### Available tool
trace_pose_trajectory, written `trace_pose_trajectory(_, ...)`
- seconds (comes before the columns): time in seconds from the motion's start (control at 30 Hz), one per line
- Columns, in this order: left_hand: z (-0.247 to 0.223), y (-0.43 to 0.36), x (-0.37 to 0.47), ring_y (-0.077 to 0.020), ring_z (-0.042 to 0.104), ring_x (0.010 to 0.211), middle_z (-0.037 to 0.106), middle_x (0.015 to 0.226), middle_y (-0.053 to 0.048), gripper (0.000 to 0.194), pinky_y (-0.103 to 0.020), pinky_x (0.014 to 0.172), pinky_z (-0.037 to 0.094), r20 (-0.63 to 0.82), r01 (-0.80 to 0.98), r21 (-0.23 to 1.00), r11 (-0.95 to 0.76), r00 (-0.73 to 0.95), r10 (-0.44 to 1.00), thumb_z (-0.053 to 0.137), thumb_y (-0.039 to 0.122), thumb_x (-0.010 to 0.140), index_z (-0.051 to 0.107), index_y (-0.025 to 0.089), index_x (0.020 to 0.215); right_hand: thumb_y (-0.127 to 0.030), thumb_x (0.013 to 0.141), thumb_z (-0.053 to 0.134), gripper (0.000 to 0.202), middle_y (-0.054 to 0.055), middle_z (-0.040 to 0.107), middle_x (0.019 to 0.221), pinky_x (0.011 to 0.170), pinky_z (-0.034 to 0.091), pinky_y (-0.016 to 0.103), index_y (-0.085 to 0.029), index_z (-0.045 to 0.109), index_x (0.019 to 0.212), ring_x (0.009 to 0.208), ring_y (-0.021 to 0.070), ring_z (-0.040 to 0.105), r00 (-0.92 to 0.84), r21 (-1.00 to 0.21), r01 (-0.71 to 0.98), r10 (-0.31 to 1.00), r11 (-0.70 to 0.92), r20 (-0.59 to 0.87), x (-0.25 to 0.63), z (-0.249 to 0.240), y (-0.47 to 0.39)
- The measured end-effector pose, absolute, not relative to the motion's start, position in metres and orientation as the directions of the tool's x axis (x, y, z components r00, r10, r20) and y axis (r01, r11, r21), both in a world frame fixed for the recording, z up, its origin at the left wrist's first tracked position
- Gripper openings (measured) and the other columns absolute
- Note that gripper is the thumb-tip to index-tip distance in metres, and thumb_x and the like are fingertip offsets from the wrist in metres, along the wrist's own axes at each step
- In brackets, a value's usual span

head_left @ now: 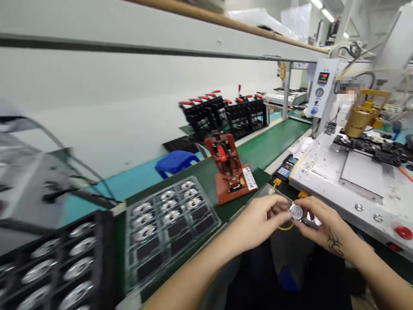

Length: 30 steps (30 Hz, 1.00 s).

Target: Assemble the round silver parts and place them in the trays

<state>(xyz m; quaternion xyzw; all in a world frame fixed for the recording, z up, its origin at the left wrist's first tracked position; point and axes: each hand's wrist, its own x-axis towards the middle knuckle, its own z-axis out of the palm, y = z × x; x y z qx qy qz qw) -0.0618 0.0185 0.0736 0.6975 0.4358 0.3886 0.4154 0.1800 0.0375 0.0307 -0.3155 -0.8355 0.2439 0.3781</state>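
Both hands meet in front of me around a small shiny silver metal part with a round printed face [296,212]. My right hand [324,221] is closed around its right side, with the fingers behind and the thumb below. From the left, my left hand [263,220] has its thumb and curled fingers closed at the part's edge. The fingers hide much of the part. Below the hands, a yellow loop [285,227] shows. To their left, a clear plastic tray [206,217] holds several round silver parts [169,206] in its dark compartments.
A red-brown toggle-clamp fixture [227,170] stands beyond the tray. Black fixtures with red handles [226,113] line the green belt [274,142]. On the right is a machine bed [358,183] with a red button [403,232]. A black tray [105,254] sits lower left, near a blue stool [176,161].
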Motion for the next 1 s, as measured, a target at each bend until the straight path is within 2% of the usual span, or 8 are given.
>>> trace_pose_trajectory(0.1, 0.110, 0.045, -0.108, -0.0226, 0.070, 0.090, 0.078, 0.097, -0.008, 0.016, -0.034, 0.085, 0.053, 0.558, 0.492, 0.683, -0.541, 0.127, 0.820, 0.068, 0.036, 0.100, 0.076, 0.022, 0.097, -0.026, 0.093, 0.077, 0.032, 0.001, 0.065, 0.083, 0.065, 0.054, 0.033, -0.028, 0.070, 0.124, 0.068, 0.0184, 0.061, -0.442, -0.684, 0.322, 0.743, 0.654, 0.503, 0.170, 0.032, 0.053)
trace_pose_trajectory(0.17, 0.125, 0.066, -0.140, -0.0209, 0.066, 0.081, 0.074, 0.085, -0.006, 0.024, -0.034, 0.081, 0.050, 0.725, 0.586, 0.488, -0.647, 0.141, 0.674, 0.064, 0.035, 0.102, 0.072, 0.022, 0.083, -0.030, 0.093, 0.078, 0.033, 0.001, 0.065, 0.082, 0.065, 0.054, 0.032, -0.027, 0.069, 0.125, 0.067, 0.0178, 0.061, -0.413, -0.742, 0.283, 0.776, 0.607, 0.477, 0.165, 0.037, 0.059)
trace_pose_trajectory(0.27, 0.126, 0.093, -0.170, -0.0168, 0.049, 0.059, 0.054, 0.058, 0.001, 0.048, -0.033, 0.069, 0.041, 0.741, 0.635, 0.236, -0.735, 0.372, 0.559, 0.059, 0.035, 0.104, 0.052, 0.023, 0.059, -0.037, 0.095, 0.077, 0.036, 0.002, 0.065, 0.083, 0.065, 0.056, 0.032, -0.024, 0.067, 0.127, 0.070, 0.0185, 0.063, -0.384, -0.801, 0.223, 0.805, 0.555, 0.451, 0.160, 0.048, 0.063)
trace_pose_trajectory(0.37, 0.125, 0.103, -0.174, -0.0152, 0.036, 0.053, 0.037, 0.052, 0.005, 0.057, -0.034, 0.062, 0.034, 0.725, 0.617, 0.142, -0.774, 0.468, 0.506, 0.054, 0.038, 0.108, 0.037, 0.023, 0.055, -0.041, 0.097, 0.075, 0.035, 0.003, 0.065, 0.084, 0.064, 0.055, 0.031, -0.023, 0.066, 0.127, 0.073, 0.0189, 0.064, -0.381, -0.825, 0.212, 0.822, 0.524, 0.424, 0.152, 0.055, 0.066)
trace_pose_trajectory(0.53, 0.170, 0.123, -0.168, -0.0135, 0.042, 0.055, 0.043, 0.059, 0.003, 0.054, -0.029, 0.057, 0.035, 0.808, 0.567, 0.462, -0.682, 0.048, 0.588, 0.047, 0.047, 0.112, 0.044, 0.022, 0.064, -0.036, 0.095, 0.074, 0.033, 0.001, 0.063, 0.085, 0.064, 0.053, 0.031, -0.022, 0.066, 0.124, 0.070, 0.0168, 0.059, -0.458, -0.807, 0.185, 0.776, 0.561, 0.434, 0.110, 0.053, 0.091)
trace_pose_trajectory(0.67, 0.197, 0.160, -0.198, -0.0153, 0.064, 0.073, 0.064, 0.081, -0.003, 0.028, -0.028, 0.073, 0.053, 0.658, 0.299, 0.748, -0.593, -0.216, 0.721, 0.050, 0.037, 0.111, 0.060, 0.019, 0.091, -0.031, 0.090, 0.073, 0.031, -0.001, 0.060, 0.082, 0.063, 0.049, 0.029, -0.020, 0.065, 0.118, 0.069, 0.0159, 0.059, -0.525, -0.779, 0.198, 0.735, 0.595, 0.428, 0.067, 0.038, 0.119)
trace_pose_trajectory(0.8, 0.154, 0.151, -0.248, -0.0178, 0.071, 0.099, 0.074, 0.111, -0.009, 0.027, -0.028, 0.084, 0.056, 0.489, 0.517, 0.808, -0.281, -0.325, 0.809, 0.044, 0.036, 0.109, 0.063, 0.019, 0.119, -0.029, 0.089, 0.073, 0.030, -0.003, 0.057, 0.079, 0.062, 0.045, 0.026, -0.019, 0.066, 0.117, 0.066, 0.0142, 0.055, -0.590, -0.730, 0.233, 0.690, 0.643, 0.419, 0.052, 0.012, 0.140)
trace_pose_trajectory(1.0, 0.034, 0.090, -0.251, -0.0184, 0.063, 0.052, 0.069, 0.057, -0.001, 0.018, -0.027, 0.053, 0.046, 0.063, 0.632, 0.775, 0.004, -0.085, 0.994, 0.078, 0.036, 0.077, 0.075, 0.019, 0.074, -0.025, 0.085, 0.075, 0.028, -0.003, 0.055, 0.076, 0.070, 0.047, 0.028, -0.021, 0.069, 0.111, 0.070, 0.0159, 0.055, -0.608, -0.706, 0.223, 0.662, 0.672, 0.438, 0.032, -0.029, 0.176)
